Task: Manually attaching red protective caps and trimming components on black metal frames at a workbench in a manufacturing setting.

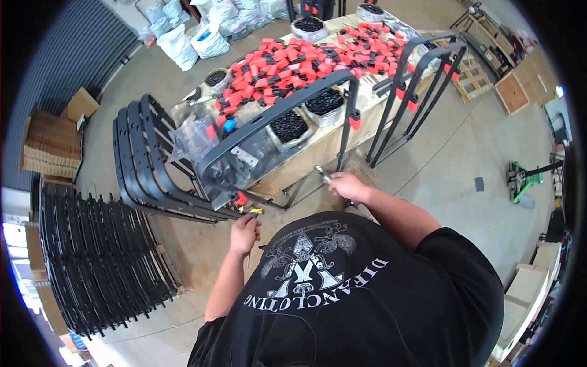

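Note:
My left hand (244,235) is closed around a tool with a yellow-and-black handle (254,211); a thin shaft shows below the fingers, and I cannot make out its exact kind. In my right hand (347,185) is a silver metal tool (323,174), gripped at its near end and pointing toward the table. Just ahead of both hands stands a black tubular metal frame (278,110) with a rounded top bar. One red clip (354,122) sits on its right leg, another red clip (241,197) low on the left, close to my left hand.
Behind the frame, a wooden table (290,177) bears a heap of red and black plastic pieces (275,64) and tubs of small black parts (288,127). More black frames lean at the left (137,159) and right (403,92). A large stack of black frames (101,257) lies at lower left.

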A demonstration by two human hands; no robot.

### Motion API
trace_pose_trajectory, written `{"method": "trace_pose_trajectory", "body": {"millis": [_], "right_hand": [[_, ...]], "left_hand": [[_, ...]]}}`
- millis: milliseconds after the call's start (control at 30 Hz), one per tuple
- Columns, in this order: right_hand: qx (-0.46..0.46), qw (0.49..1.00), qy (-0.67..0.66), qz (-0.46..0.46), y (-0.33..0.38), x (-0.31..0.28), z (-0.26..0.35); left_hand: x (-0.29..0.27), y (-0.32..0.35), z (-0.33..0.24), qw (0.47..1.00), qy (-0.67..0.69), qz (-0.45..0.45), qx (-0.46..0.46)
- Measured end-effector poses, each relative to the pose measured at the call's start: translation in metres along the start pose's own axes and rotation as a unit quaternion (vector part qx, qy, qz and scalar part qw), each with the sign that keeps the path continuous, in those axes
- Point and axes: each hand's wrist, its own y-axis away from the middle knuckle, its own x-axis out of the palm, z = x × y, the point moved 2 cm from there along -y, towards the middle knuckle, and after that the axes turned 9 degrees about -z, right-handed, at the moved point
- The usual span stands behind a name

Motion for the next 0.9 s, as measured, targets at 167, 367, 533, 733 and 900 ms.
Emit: {"method": "trace_pose_trajectory", "body": {"millis": [167, 367, 533, 733, 900], "right_hand": [[-0.044, 0.986, -0.078, 0.141, 0.020, -0.042, 0.089], [0.065, 0.950, -0.292, 0.090, -0.009, -0.111, 0.107], [-0.040, 0.952, -0.279, 0.119, -0.016, -0.144, 0.091], [-0.128, 0.983, 0.116, 0.053, -0.058, -0.172, 0.078], [-0.158, 0.965, 0.137, -0.158, -0.068, -0.221, 0.086]], "left_hand": [[0.181, 0.018, -0.133, 0.981, -0.002, 0.135, 0.135], [0.317, 0.025, -0.197, 0.885, -0.285, 0.090, 0.356], [0.347, -0.021, -0.165, 0.981, -0.064, 0.096, 0.154], [0.367, -0.056, -0.143, 0.969, -0.045, 0.004, 0.242], [0.378, -0.049, -0.184, 0.994, -0.090, 0.002, 0.056]]}}
